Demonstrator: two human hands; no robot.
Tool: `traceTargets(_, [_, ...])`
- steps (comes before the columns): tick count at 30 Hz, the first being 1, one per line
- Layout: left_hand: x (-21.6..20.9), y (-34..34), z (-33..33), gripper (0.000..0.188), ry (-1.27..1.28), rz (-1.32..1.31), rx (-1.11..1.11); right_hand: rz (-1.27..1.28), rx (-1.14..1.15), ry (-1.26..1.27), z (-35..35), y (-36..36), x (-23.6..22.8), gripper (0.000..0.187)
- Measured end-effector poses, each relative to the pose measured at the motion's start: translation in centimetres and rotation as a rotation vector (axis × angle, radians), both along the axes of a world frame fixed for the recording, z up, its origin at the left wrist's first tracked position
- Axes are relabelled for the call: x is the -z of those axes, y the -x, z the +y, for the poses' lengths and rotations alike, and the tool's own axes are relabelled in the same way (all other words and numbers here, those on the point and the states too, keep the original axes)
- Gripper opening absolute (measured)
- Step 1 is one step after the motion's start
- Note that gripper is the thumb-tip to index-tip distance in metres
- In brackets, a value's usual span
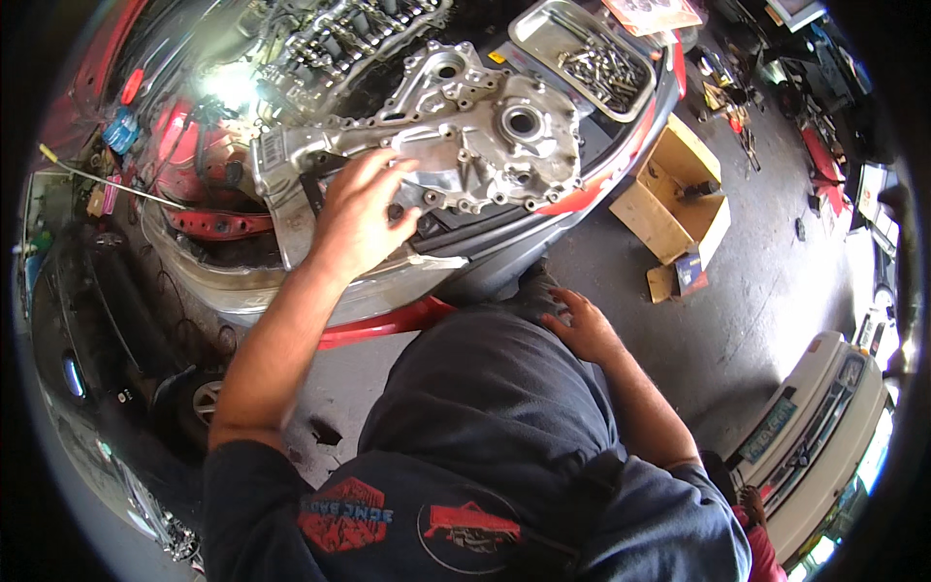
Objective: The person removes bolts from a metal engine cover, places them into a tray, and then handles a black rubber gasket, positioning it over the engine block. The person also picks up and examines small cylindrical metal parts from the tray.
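Head view, and closest in, the right hand (585, 327) rests against the dark clothing (485, 378), its grip relaxed, wrapped round nothing. Further up comes the left hand (357, 221), fingers loosely spread at the near edge of the big metal casting (456, 145); that grip isn't clamped, and fingertip contact I can't quite call. The casting lies across the front of the car (529, 235), holes dotting its rim. For clean handling, I'd bring both hands in, support either end, and protect those edge faces from grit. Beyond it, the metal tray (543, 34) of bolts (603, 78) deserves elbow room; then the exposed engine (335, 44).
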State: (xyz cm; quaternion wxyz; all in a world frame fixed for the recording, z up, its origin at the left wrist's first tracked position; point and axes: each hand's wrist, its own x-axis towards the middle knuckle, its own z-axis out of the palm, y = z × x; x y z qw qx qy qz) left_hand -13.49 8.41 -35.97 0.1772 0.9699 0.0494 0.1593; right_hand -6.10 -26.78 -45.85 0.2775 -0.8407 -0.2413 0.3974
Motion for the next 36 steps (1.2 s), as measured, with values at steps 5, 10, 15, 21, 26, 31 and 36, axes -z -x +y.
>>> traceTargets(5, [-2.5,8.0,5.4,0.018,0.321,-0.028,-0.572,-0.282,-0.244,-0.425,8.8,-3.2,-2.3,0.049])
traceTargets(10, [-2.0,14.0,6.3,0.027,0.381,0.154,-0.391,-0.659,-0.410,-0.568,17.6,-5.9,-3.7,0.053])
traceTargets(15, [0.1,15.4,2.4,0.050,0.029,0.119,-0.298,-0.674,-0.483,-0.371,20.5,-5.9,-3.9,0.047])
traceTargets(21, [2.6,14.7,0.7,0.054,0.047,0.015,-0.482,-0.712,-0.491,-0.428,21.2,-5.5,-2.9,0.038])
traceTargets(26, [3.2,13.7,0.6,0.043,0.073,-0.020,-0.509,-0.728,-0.463,-0.519,21.0,-5.3,-2.0,0.038])
traceTargets(31, [3.2,13.3,0.9,0.036,0.085,0.022,-0.504,-0.765,-0.441,-0.561,20.9,-5.4,-1.1,0.040])
traceTargets(36, [3.2,12.9,0.7,0.035,0.079,0.041,-0.520,-0.760,-0.422,-0.556,20.9,-5.3,-1.1,0.039])
